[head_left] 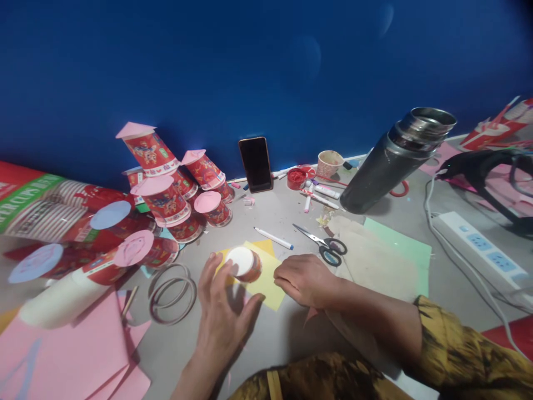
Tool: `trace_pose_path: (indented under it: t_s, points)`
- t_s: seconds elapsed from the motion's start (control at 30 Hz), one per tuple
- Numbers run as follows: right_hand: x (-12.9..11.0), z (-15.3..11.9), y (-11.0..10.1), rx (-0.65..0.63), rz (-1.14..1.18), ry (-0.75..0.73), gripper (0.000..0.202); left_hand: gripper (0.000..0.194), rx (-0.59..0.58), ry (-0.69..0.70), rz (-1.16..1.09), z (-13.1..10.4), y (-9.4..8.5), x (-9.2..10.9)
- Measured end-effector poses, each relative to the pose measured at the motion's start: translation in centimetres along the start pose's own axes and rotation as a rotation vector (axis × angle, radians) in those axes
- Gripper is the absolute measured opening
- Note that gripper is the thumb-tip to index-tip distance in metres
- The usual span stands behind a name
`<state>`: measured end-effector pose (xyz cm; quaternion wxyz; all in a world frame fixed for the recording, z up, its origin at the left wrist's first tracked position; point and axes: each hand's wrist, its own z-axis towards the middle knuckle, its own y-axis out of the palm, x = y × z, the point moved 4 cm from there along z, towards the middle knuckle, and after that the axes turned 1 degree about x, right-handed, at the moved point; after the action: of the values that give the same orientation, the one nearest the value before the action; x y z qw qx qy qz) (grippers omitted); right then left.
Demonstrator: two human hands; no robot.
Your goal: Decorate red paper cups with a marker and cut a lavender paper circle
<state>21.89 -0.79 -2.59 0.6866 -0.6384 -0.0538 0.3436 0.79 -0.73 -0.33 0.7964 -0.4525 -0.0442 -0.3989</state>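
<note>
A small paper cup [255, 268] stands upside down, its white base up, on sheets of yellow paper [272, 297]. My left hand [222, 303] is spread around the cup's near left side, thumb and fingers apart; whether a fingertip touches the cup I cannot tell. To the right of the yellow paper, my right hand [308, 280] rests low over the table with its fingers curled together. Whatever those fingers may hold is hidden. Just beyond the hands lie a white marker [272, 238] with a blue end and black-handled scissors [327, 244].
Stacked red cups with pink paper tops [160, 203] rise at the left. Grey tape rings [172, 293] and pink paper [83, 355] lie nearer. A phone [255, 165] leans against the blue wall. An uncapped dark flask [385, 161] and a power strip [478, 250] are at the right.
</note>
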Motion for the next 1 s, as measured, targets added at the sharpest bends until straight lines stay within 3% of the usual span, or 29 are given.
trace_pose_path:
  t_s: [0.07,0.17,0.23,0.47,0.63,0.87,1.0]
  points:
    - [0.0,0.0,0.0,-0.021,-0.008,0.002,0.021,0.083,0.026,-0.158,-0.057,0.0,-0.9,-0.3]
    - [0.0,0.0,0.0,-0.041,-0.028,0.001,0.021,0.06,0.021,-0.349,-0.129,0.8,-1.8,-0.6]
    - [0.0,0.0,0.0,-0.047,-0.031,-0.004,0.022,0.049,0.043,-0.356,-0.103,1.8,-2.1,-0.6]
    - [-0.1,0.1,-0.1,-0.076,-0.028,-0.015,0.02,0.042,0.038,-0.232,-0.02,4.0,-1.1,0.0]
    - [-0.1,0.2,-0.1,-0.076,-0.055,-0.029,0.019,0.039,0.05,-0.32,-0.102,3.8,-1.3,-0.6]
    - [-0.1,0.0,0.5,-0.052,-0.034,-0.05,0.018,0.057,0.174,-0.878,-0.909,2.8,-1.7,-3.4]
    - [0.0,0.0,0.5,-0.03,0.009,-0.029,0.02,0.06,0.192,-0.899,-1.011,2.9,-2.0,-3.5]
